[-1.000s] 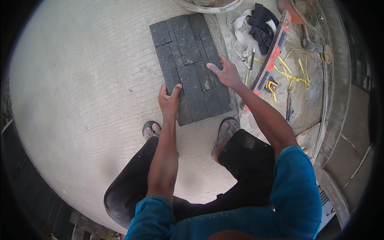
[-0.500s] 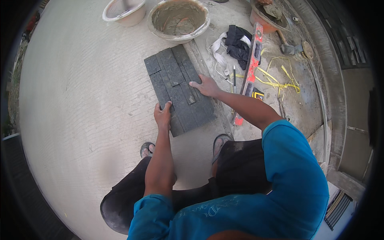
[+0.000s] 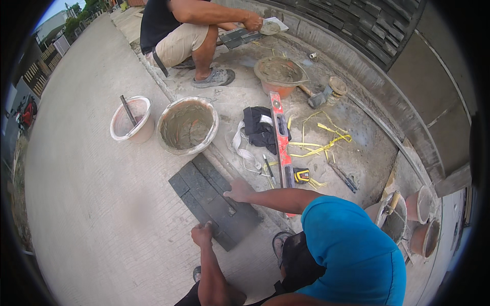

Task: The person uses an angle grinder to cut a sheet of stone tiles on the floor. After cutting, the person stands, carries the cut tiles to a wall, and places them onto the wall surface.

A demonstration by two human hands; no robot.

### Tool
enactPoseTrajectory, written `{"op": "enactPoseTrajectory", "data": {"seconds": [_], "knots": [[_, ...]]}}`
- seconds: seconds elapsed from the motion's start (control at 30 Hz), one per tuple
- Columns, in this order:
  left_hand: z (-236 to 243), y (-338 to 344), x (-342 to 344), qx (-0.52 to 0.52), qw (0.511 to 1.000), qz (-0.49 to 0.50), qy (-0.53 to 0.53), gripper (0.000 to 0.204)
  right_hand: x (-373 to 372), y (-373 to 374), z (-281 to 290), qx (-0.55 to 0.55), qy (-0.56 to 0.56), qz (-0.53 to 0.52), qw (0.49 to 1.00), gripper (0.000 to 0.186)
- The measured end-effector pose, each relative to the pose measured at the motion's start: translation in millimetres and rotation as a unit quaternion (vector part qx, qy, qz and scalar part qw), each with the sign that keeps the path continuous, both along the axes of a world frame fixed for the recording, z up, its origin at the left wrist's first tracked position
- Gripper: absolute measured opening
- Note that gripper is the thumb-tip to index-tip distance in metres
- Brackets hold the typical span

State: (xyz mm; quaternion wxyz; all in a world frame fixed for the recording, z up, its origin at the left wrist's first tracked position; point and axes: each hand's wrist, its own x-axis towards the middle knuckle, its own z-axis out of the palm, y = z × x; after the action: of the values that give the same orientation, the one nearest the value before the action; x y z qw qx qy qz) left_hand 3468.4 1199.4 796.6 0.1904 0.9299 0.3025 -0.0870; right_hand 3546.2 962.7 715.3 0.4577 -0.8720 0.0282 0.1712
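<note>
A dark grey panel of stacked stone strips (image 3: 204,191) lies tilted before me, low over the concrete. My left hand (image 3: 202,234) grips its lower left edge, with the thumb on the top face. My right hand (image 3: 240,190) holds the opposite long edge, its thumb laid over the strips and the other fingers mostly hidden. Just beyond the panel's far end stands a wide tub of grey mortar (image 3: 214,133).
A pale bucket (image 3: 144,133) with a stick stands left. To the right lie a dark cloth (image 3: 258,127), red spirit level (image 3: 275,104), tape measure (image 3: 301,176) and yellow straps (image 3: 326,148). Beyond, a co-worker (image 3: 184,43) squats, trowelling mortar near an orange tub (image 3: 280,92). Several buckets (image 3: 424,238) stand right.
My view has lifted and shifted, bringing the co-worker and the right-hand buckets into sight. Both hands keep hold of the stone panel, which appears lower in the picture.
</note>
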Motion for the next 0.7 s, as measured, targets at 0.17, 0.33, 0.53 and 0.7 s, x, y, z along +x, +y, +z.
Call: {"op": "enactPoseTrajectory", "data": {"seconds": [0.17, 0.33, 0.53, 0.7], "knots": [[-5, 14, 38, 0.094, 0.993, -0.07, 0.03, 0.04, 30, 18, 6, -0.012, -0.005, -0.03, 0.999, 0.065], [-97, 18, 135, 0.021, 0.991, -0.083, 0.106, 0.047, 126, -8, -72, -0.014, 0.01, 0.014, 1.0, 0.049], [-92, 51, 207, -0.073, 0.99, -0.06, 0.102, 0.039, 259, -83, -131, -0.301, -0.183, -0.16, 0.922, 0.036], [-14, 33, 257, -0.223, 0.971, -0.077, 0.051, 0.043, 293, -129, -67, -0.298, -0.04, -0.197, 0.933, 0.033]]}}
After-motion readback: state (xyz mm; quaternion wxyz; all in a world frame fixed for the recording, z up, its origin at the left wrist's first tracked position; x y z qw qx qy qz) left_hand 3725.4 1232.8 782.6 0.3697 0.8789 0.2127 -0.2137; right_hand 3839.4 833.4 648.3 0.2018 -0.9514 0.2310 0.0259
